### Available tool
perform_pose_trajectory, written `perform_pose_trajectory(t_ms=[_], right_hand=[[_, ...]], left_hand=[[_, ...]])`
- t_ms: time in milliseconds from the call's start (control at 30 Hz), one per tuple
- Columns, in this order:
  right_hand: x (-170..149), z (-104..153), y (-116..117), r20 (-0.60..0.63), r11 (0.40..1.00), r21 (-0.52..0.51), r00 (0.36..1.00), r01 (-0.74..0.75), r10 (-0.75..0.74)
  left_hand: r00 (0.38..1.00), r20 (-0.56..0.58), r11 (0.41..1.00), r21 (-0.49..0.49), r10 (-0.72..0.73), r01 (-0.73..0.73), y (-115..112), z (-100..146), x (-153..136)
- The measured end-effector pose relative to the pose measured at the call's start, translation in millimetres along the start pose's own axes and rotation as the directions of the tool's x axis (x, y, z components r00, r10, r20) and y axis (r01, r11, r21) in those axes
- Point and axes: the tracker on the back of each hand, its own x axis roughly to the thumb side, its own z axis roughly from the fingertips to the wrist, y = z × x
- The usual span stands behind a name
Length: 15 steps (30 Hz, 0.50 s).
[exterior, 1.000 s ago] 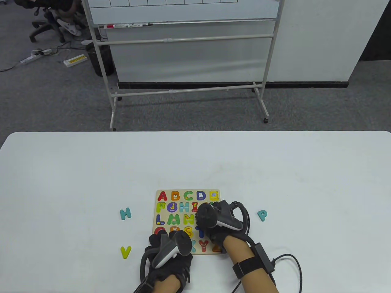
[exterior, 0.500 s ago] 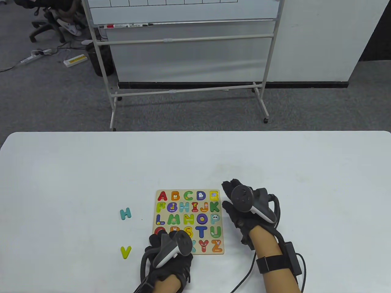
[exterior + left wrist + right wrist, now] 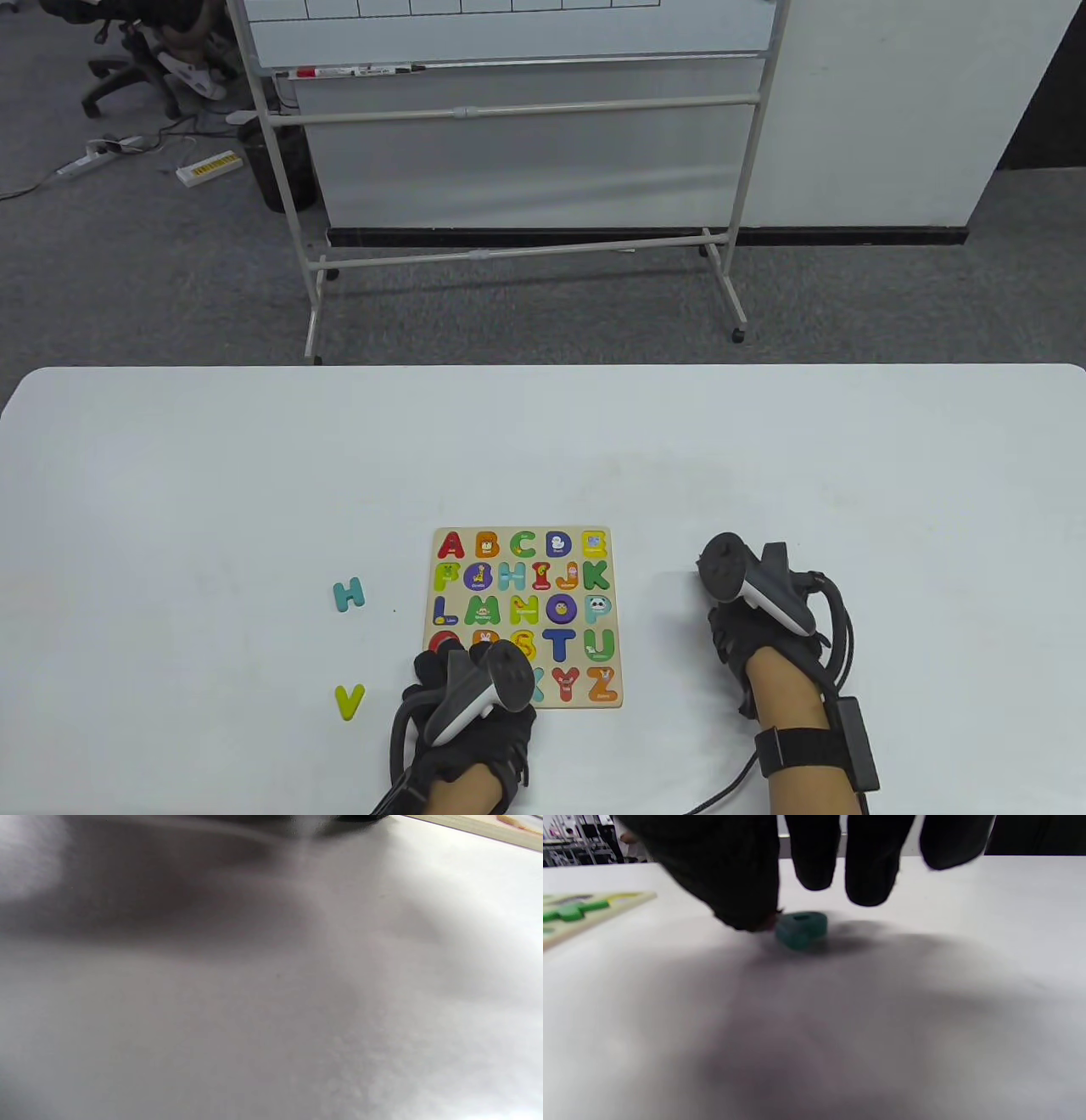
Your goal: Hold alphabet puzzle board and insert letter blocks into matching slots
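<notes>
The alphabet puzzle board (image 3: pixel 523 532) lies flat on the white table (image 3: pixel 254 475), most slots filled with coloured letters. My left hand (image 3: pixel 450 671) rests on its near left corner and holds it down; the left wrist view shows only table and a strip of the board's edge (image 3: pixel 475 827). My right hand (image 3: pixel 730 594) is to the right of the board, over a teal letter P (image 3: pixel 801 928) that lies on the table. In the right wrist view its fingers (image 3: pixel 869 870) hang spread just above the P, the thumb close beside it, not gripping. The tracker hides the P in the table view.
A teal H (image 3: pixel 348 594) and a yellow-green V (image 3: pixel 349 701) lie loose on the table left of the board. The board's corner shows at the left of the right wrist view (image 3: pixel 598 914). A whiteboard stand (image 3: pixel 517 212) is on the floor beyond the table.
My right hand has left the board's right side and moved right and down over the loose P. The left hand and the board have not moved.
</notes>
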Motion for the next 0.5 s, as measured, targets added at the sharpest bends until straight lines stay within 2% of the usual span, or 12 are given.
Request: perform_pose_trajectory(t_ms=[167, 500], right_hand=[[-2.8, -3.0, 10.1, 0.031, 0.997, -0.01, 0.997, -0.075, 0.076], [-7.0, -0.2, 16.5, 0.082, 0.978, -0.173, 0.988, -0.113, 0.129]], left_hand=[[1.0, 0.0, 1.0, 0.0, 0.003, -0.003, -0.1, -0.2, 0.0], [1.0, -0.001, 1.0, -0.001, 0.005, -0.005, -0.3, -0.3, 0.2]])
